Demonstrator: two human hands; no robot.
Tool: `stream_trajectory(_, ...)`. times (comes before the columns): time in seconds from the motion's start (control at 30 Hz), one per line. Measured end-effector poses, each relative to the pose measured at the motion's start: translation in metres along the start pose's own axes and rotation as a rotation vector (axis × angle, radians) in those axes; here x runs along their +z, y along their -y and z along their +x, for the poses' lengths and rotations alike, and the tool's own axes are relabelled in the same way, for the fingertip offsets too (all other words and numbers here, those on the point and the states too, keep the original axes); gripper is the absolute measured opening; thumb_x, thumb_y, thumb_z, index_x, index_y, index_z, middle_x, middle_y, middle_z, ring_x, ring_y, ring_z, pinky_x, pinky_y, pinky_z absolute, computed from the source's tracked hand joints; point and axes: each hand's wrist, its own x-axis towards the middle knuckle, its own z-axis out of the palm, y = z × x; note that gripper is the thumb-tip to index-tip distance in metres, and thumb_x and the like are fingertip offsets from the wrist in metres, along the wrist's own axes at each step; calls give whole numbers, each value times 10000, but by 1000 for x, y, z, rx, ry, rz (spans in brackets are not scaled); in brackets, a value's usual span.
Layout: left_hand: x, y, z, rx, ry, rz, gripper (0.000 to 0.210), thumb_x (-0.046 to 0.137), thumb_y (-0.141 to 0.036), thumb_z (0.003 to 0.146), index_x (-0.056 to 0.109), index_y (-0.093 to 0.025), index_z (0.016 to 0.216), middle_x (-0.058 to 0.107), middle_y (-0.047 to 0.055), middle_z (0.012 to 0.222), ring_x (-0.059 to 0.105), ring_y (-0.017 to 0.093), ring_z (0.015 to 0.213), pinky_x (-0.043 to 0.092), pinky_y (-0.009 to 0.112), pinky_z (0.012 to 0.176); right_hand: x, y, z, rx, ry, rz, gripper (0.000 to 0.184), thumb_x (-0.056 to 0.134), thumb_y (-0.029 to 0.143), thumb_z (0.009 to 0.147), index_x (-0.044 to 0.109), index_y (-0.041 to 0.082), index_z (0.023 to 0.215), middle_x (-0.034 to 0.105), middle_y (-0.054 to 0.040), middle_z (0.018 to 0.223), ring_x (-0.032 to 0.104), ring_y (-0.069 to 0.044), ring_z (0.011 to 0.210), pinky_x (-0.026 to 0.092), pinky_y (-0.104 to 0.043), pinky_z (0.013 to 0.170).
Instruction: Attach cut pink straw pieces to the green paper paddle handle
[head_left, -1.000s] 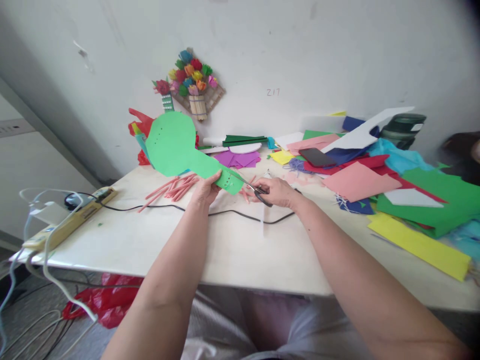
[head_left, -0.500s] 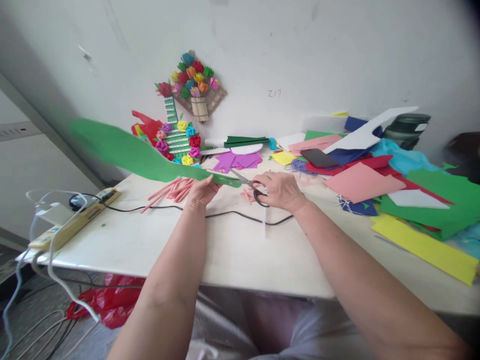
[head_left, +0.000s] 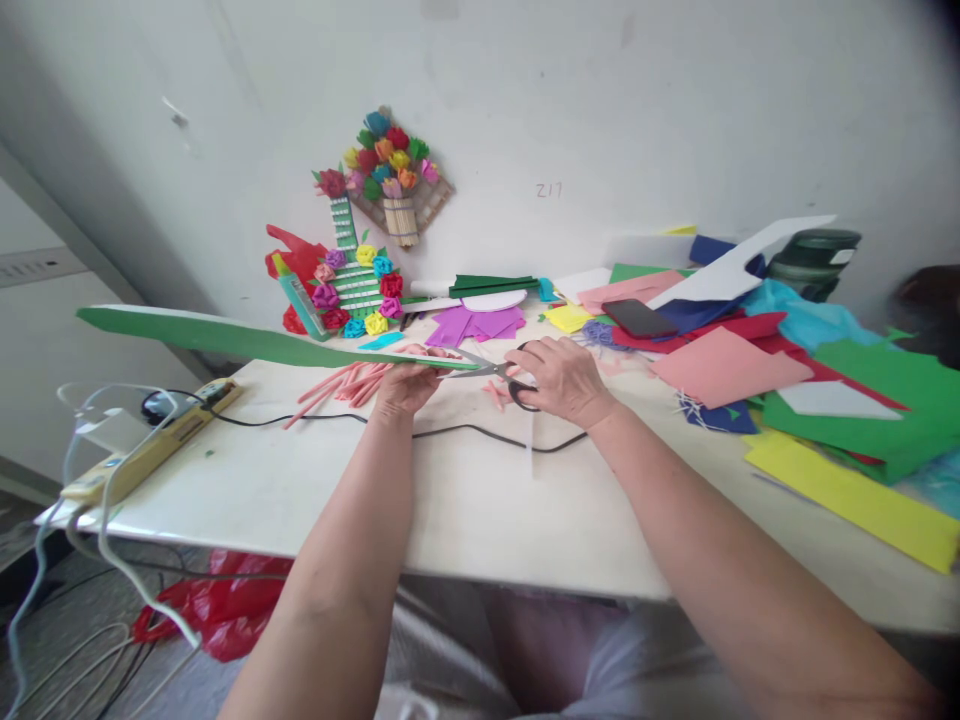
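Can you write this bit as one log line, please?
left hand: holding green sheet; right hand: holding scissors, open, at sheet's end; nearby: pink sticks

Two hands (head_left: 409,388) (head_left: 564,382), one pair of scissors (head_left: 501,370), one phone (head_left: 639,318) and one power strip (head_left: 176,431) are being shown.

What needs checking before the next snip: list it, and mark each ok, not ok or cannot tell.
1. Left hand gripping the green card: ok.
2. Right hand holding the scissors by the handles: ok.
3. Blades parted at the card's narrow end: ok.
4. Left fingers clear of the blades: cannot tell, partly hidden.
5. Card's face in plain view: not ok, nearly edge-on.
6. Black cable clear of the blades: ok.
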Motion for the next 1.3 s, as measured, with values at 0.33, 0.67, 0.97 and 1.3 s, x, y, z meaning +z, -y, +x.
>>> stream_trajectory(0.33,4,1,1,-79,-170,-68,112,609,-80,562,569,-182,586,626,4,653,611,191,735,467,394,803,2,-2,-1,19,36,39,343,569,301,726,572,184,1048,607,-85,957,497,-222,852,283,-317,711)
stream_trajectory(0.67,-2,5,6,-107,-216,-90,196,599,-41,585,634,-166,731,657,10,690,619,152,699,500,329,752,4,-1,-2,117,97,191,320,565,328,725,586,217,1025,640,-52,957,548,-205,867,340,-290,710)
stream_trajectory(0.97,-2,8,9,-98,-237,-69,262,618,-29,644,637,-171,863,673,11,722,636,134,687,508,266,747,1,1,-2,192,128,351,310,578,357,711,610,260,1004,665,-2,954,587,-179,845,348,-258,634)
stream_trajectory(1.3,-3,10,12,-87,-284,-79,316,590,-15,673,637,-170,945,691,22,784,649,135,702,526,249,729,-6,5,-1,271,205,454,262,579,398,697,636,275,921,655,24,832,565,-134,714,316,-226,575)
